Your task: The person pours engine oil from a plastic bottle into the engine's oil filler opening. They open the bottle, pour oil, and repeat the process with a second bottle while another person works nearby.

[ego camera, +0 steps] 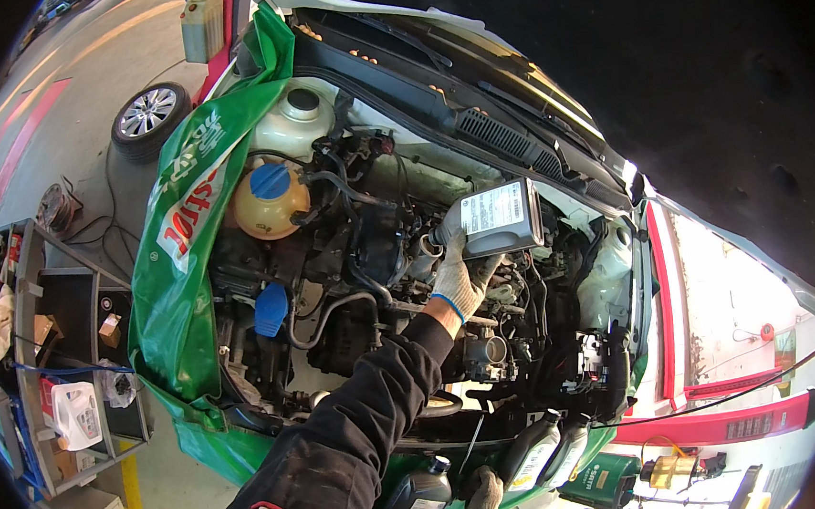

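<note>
My left hand (458, 279), in a pale knit glove, grips a grey plastic fluid bottle (498, 218) over the open engine bay. The bottle lies tilted, its neck at a round metallic-looking opening (430, 247); whether they touch is unclear. My right hand (484, 496), also gloved, is low at the car's front edge, beside a thin rod (472, 442) and something dark; its grip is unclear. Left of it stands a dark capped bottle (419, 497); to its right are two more, a dark bottle (534, 449) and a grey bottle (570, 450).
A green fender cover (189, 307) drapes the bay's left side, near a coolant reservoir (270, 201). The raised hood (710, 87) hangs at upper right. A tool cart (27, 299) and a wheel (150, 113) are left. A red lift arm (722, 422) is lower right.
</note>
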Demonstrator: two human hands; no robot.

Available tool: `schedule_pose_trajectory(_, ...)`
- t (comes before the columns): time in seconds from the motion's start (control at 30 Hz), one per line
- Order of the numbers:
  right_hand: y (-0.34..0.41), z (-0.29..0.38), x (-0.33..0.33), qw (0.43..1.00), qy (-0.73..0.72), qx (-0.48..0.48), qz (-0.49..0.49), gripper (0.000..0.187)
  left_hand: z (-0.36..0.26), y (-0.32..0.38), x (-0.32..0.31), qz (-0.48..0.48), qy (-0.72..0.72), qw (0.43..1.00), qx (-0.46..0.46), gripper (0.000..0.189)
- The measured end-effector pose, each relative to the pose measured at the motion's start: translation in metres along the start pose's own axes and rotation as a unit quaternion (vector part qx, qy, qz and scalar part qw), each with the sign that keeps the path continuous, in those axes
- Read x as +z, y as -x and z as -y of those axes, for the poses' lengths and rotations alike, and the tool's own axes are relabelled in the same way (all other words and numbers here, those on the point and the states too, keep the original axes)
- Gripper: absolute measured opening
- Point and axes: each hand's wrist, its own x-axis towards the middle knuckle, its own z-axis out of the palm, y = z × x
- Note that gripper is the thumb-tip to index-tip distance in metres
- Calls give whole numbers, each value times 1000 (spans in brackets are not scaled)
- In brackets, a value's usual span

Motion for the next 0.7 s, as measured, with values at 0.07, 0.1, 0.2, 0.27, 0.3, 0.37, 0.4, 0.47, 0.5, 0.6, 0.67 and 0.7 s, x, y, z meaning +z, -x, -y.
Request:
schedule_pose_trajectory(0.07,3,5,4,999,26,-9,-22,42,0,-3,-5,-4,-6,1000,4,41)
schedule_pose_trajectory(0.1,4,8,5,1000,10,-13,-11,42,0,-4,-8,-9,-10,1000,10,41)
schedule_pose_trajectory(0.2,8,16,8,999,-32,22,5,43,-2,-6,-19,-14,-37,999,10,41)
schedule_pose_trajectory(0.27,9,20,9,997,-63,41,13,45,-2,-5,-28,-54,-59,997,2,40)
schedule_pose_trajectory(0.3,9,21,9,999,-39,26,14,45,-2,-7,-30,-24,-61,998,3,40)
schedule_pose_trajectory(0.37,10,22,9,1000,-12,19,9,46,-2,-8,-35,-20,-64,998,1,40)
schedule_pose_trajectory(0.4,10,21,9,1000,4,-3,17,46,-1,-10,-35,3,-59,998,-4,40)
schedule_pose_trajectory(0.47,9,19,7,999,27,-10,13,46,-1,-12,-37,0,-88,996,-5,40)
schedule_pose_trajectory(0.5,8,17,6,999,25,-19,17,46,-1,-13,-37,2,-103,995,-4,40)
schedule_pose_trajectory(0.6,3,8,2,999,26,-19,19,46,-3,-15,-41,-7,-105,994,-6,40)
schedule_pose_trajectory(0.67,0,1,1,999,45,-19,4,46,-5,-16,-48,-19,-127,992,-9,41)
schedule_pose_trajectory(0.7,-1,-2,1,998,41,-45,17,46,-6,-18,-52,-13,-126,992,-14,41)
